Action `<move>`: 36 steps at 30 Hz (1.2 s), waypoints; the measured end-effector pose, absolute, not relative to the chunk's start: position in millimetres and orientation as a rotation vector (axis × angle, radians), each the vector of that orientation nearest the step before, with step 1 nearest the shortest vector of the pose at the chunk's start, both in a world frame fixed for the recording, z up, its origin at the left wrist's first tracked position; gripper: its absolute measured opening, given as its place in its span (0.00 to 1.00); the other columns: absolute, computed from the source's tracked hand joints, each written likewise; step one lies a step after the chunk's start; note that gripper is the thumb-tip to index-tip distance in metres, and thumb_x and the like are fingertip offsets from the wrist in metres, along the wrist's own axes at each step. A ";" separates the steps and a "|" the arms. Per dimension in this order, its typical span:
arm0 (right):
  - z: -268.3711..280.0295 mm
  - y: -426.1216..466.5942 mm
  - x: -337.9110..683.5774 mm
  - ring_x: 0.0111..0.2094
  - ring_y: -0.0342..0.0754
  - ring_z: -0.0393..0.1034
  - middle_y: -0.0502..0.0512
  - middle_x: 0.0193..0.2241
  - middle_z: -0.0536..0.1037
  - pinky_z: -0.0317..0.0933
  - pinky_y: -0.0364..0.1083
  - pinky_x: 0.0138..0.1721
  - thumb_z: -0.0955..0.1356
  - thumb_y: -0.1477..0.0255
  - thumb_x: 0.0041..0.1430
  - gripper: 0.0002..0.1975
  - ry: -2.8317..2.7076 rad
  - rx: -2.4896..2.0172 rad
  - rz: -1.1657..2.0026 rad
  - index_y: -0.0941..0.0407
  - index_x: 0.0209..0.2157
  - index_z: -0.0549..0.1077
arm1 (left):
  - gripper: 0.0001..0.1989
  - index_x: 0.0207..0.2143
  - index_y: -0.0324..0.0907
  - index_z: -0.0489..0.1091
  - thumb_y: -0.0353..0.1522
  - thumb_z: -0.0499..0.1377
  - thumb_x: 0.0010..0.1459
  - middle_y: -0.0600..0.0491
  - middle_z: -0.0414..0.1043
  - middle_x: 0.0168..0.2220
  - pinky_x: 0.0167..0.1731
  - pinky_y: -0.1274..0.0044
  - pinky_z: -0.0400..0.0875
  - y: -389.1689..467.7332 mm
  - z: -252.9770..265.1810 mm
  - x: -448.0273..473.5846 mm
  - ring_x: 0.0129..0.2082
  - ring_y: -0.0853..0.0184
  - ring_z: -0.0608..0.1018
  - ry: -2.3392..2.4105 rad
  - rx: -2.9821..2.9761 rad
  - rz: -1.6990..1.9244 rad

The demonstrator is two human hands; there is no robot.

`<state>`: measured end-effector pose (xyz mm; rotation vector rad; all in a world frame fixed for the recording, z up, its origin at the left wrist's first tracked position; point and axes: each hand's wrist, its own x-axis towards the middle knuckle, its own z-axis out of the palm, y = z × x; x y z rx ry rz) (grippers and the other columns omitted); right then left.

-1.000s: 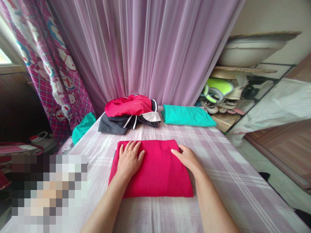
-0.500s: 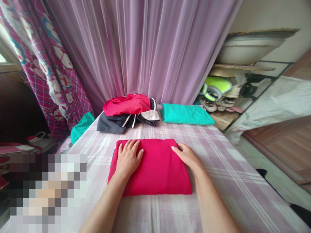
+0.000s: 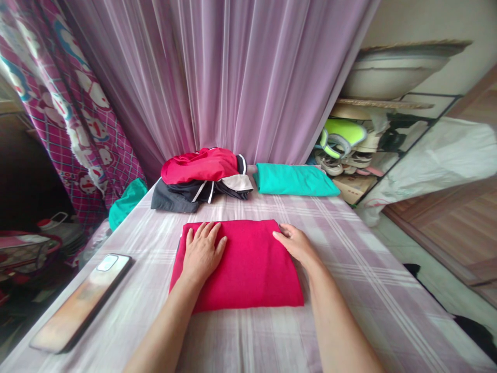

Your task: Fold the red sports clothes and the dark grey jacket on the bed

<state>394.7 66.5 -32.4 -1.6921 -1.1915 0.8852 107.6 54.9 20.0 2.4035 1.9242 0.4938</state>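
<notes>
A red garment, folded into a flat, roughly rectangular bundle, lies in front of me on the checked cloth. My left hand rests flat on its upper left part, fingers spread and pointing away from me. At the upper right edge, my right hand has its thumb on top of the fabric and its fingers curled by the side, gripping that edge. The tips of some right fingers are hidden. What kind of garment it is cannot be made out.
Behind it lie a loose heap of red clothes and dark clothes, with a folded teal garment to their right. A phone lies at the left edge. A shoe rack stands beyond the right edge.
The view has shifted slightly, and the phone at the left now shows clearly where a blurred patch was. Both hands keep their places on the red garment.
</notes>
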 end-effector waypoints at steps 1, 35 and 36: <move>-33.0 66.7 395.4 0.40 0.55 0.78 0.60 0.40 0.83 0.71 0.52 0.43 0.73 0.60 0.47 0.24 -1.173 -1.688 0.907 0.55 0.46 0.76 | 0.24 0.62 0.46 0.64 0.42 0.49 0.66 0.47 0.67 0.62 0.64 0.52 0.51 54.9 19.9 107.5 0.64 0.54 0.64 1.923 2.406 0.497; -31.3 64.9 405.9 0.40 0.51 0.78 0.58 0.38 0.83 0.69 0.47 0.43 0.71 0.65 0.54 0.23 -1.209 -1.719 1.042 0.58 0.51 0.74 | 0.25 0.62 0.46 0.64 0.42 0.49 0.66 0.46 0.66 0.63 0.65 0.52 0.48 56.5 16.7 105.9 0.65 0.54 0.63 1.894 2.382 0.528; -30.7 65.3 405.5 0.40 0.51 0.78 0.58 0.38 0.83 0.69 0.47 0.43 0.71 0.66 0.54 0.22 -1.216 -1.725 1.028 0.58 0.51 0.74 | 0.25 0.62 0.46 0.64 0.42 0.49 0.66 0.46 0.66 0.62 0.65 0.52 0.48 56.9 16.0 106.0 0.65 0.54 0.63 1.892 2.375 0.537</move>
